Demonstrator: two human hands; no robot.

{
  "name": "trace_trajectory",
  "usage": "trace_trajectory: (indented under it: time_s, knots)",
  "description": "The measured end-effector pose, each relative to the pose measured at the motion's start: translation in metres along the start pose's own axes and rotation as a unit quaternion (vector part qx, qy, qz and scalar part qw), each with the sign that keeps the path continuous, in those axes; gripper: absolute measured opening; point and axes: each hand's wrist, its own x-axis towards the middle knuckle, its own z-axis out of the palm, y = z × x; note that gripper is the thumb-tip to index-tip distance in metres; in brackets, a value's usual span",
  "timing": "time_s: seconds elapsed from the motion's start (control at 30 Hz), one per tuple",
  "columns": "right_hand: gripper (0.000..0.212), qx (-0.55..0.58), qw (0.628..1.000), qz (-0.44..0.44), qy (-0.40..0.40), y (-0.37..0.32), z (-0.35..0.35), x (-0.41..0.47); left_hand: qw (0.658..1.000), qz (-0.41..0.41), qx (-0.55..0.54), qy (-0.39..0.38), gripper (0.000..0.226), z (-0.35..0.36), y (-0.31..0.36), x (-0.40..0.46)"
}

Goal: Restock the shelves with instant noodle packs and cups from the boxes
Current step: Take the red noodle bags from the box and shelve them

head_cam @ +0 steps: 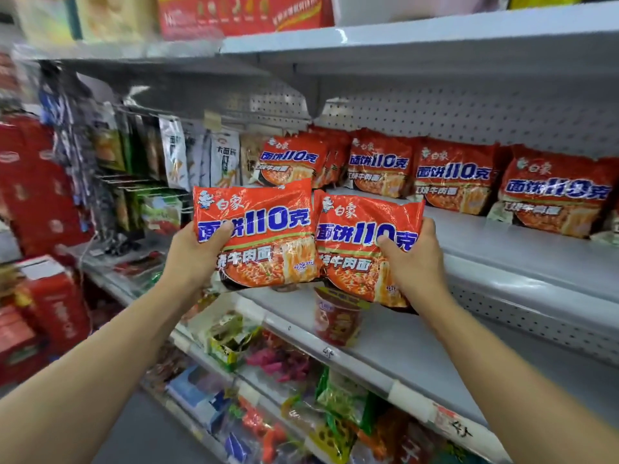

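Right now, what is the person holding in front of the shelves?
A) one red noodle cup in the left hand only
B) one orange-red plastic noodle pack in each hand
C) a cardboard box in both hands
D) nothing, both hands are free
B: the left hand grips one orange-red plastic noodle pack and the right hand grips a second matching pack, both held up before the white metal shelf.

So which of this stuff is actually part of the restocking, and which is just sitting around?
Part of the job:
- noodle pack in left hand
- noodle pack in right hand
- matching packs on the shelf
- noodle cup

Just around:
- hanging snack packets
- red boxes
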Motion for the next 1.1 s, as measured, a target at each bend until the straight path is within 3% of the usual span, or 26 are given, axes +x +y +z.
trace_trajectory:
  time_s: [0.2,0.43,0.67,0.93,1.1]
  knots:
    - [0.035,0.035,0.998,-0.014,0.060,-0.025,0.025,0.046,0.999,-0.004,-0.038,-0.028,0.017,-0.002,0.005,0.084]
    - [0.044,0.018,0.987,0.003,0.161,-0.044,0.055,0.096,0.994,0.002,-0.053,-0.099,0.023,0.016,0.004,0.188]
    - [0.055,-0.016,0.971,0.024,0.235,-0.045,0.080,0.120,0.985,0.006,-0.026,-0.170,0.008,0.036,-0.013,0.275]
    - [0.051,-0.035,0.958,0.033,0.284,-0.038,0.100,0.132,0.967,0.000,-0.026,-0.254,0.019,0.057,-0.033,0.317]
    - [0.043,-0.039,0.952,0.045,0.300,-0.027,0.101,0.142,0.971,0.043,0.010,-0.235,0.017,0.064,-0.048,0.322]
